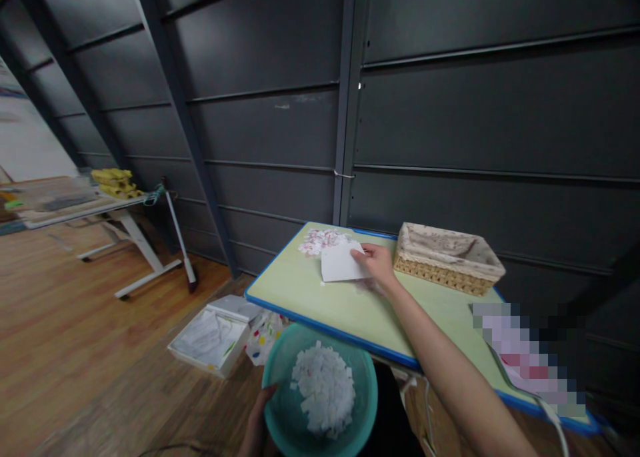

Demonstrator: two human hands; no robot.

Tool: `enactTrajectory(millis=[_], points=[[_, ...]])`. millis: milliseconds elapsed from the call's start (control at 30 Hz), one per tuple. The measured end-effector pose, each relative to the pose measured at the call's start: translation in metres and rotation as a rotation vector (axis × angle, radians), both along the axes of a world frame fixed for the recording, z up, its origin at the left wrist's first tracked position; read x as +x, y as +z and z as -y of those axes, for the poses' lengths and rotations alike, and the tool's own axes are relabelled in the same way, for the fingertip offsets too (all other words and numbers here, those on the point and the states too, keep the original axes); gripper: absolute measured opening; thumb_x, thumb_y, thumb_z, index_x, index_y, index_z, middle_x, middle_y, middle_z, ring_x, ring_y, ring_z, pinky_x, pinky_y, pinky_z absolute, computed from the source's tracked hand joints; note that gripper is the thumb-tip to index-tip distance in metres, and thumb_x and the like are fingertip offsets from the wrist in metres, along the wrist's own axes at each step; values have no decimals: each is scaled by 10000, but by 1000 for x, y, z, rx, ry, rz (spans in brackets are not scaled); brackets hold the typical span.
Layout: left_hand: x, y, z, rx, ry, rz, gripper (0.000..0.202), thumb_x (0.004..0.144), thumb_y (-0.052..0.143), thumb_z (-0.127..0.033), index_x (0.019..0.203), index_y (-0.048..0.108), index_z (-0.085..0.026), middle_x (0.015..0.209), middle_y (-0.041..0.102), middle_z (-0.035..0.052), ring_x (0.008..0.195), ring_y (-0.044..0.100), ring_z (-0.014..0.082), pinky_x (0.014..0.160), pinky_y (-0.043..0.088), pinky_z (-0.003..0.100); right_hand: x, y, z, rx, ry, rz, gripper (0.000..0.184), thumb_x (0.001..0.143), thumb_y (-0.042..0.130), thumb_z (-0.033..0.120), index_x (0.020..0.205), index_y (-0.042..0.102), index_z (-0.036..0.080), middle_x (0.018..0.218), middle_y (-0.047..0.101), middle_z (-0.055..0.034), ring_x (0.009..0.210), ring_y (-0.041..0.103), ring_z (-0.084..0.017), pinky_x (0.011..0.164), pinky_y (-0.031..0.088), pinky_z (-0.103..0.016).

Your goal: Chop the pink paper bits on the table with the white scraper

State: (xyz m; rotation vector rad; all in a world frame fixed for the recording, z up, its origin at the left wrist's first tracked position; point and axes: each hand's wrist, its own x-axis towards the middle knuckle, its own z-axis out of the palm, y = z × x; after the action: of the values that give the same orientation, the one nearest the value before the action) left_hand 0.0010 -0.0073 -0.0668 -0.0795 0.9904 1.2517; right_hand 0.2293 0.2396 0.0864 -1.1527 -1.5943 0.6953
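My right hand (pixel 374 260) pinches a white card (pixel 343 262) by its right edge, low over the yellow-green table (pixel 295 297). Just behind the card lies a pile of small white and reddish paper pieces (pixel 323 240). My left hand (pixel 260 410) grips the left rim of a teal basin (pixel 370 384), which is below the table's front edge. Inside the basin sits a heap of small white paper pieces (pixel 323 387). Most of the left hand's fingers are hidden by the basin.
A cloth-lined wicker basket (pixel 440 277) stands at the table's back right. A pixelated flat object (pixel 525 357) lies at the right end. On the floor to the left is an open white box (pixel 210 337). Farther left, another table (pixel 75 210) holds yellow items (pixel 116 182). A dark panelled wall (pixel 270 124) rises behind.
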Motion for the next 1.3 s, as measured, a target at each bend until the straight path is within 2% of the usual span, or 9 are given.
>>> enactTrajectory(millis=[200,400,600,667,767,867,933,1133,1300], points=[[-7,23,-3,130,37,-126,604,736,687,-278,1295,521,-124,949,783,88,951,699,296,908,503,448,-1,-3,1,5,58,63,343,682,600,469,700,674,134,600,611,-24,594,531,-169,478,333,-230],[-2,61,0,119,0,-188,445,750,676,-269,1137,603,-62,706,778,61,732,728,250,836,536,385,-7,1,15,-257,374,-77,361,616,703,480,717,672,135,605,631,-21,514,536,-147,449,350,-231],[3,77,-2,110,38,-212,277,757,654,-212,1007,635,-94,675,770,62,824,726,272,864,529,405,-15,2,25,-407,526,-160,420,557,773,474,755,694,112,625,667,-53,497,561,-147,447,379,-234],[3,77,-3,107,33,-214,217,752,659,-223,940,648,-115,625,754,41,777,728,261,852,534,397,-13,2,22,-345,447,-203,442,562,766,490,779,701,110,651,679,-65,521,578,-163,461,396,-246],[1,73,-3,118,31,-218,147,750,663,-235,856,642,-135,572,729,7,668,719,232,815,545,376,-4,2,9,-91,158,-220,464,654,687,521,871,713,111,778,712,-96,622,615,-198,533,437,-278],[1,71,-4,119,26,-211,174,763,644,-236,892,637,-119,609,745,27,704,724,243,814,545,388,7,2,-3,134,-133,-66,450,764,576,495,957,716,114,899,722,-123,735,632,-225,640,454,-308],[2,73,-5,123,27,-199,236,771,631,-234,967,632,-104,620,753,35,722,727,248,834,538,398,13,1,-7,184,-234,77,436,806,524,472,974,719,120,896,725,-129,742,632,-232,656,441,-310],[5,76,-3,117,26,-209,432,771,628,-209,1176,573,-68,632,763,33,691,729,253,854,529,420,10,3,0,213,-263,291,402,849,475,425,994,727,148,824,732,-111,693,624,-231,627,395,-289],[-1,64,-2,132,-19,-196,444,753,668,-258,1141,591,-57,753,784,81,830,724,273,871,522,396,4,-1,0,239,-183,301,385,852,466,412,987,729,167,878,734,-97,732,629,-223,632,388,-276]])
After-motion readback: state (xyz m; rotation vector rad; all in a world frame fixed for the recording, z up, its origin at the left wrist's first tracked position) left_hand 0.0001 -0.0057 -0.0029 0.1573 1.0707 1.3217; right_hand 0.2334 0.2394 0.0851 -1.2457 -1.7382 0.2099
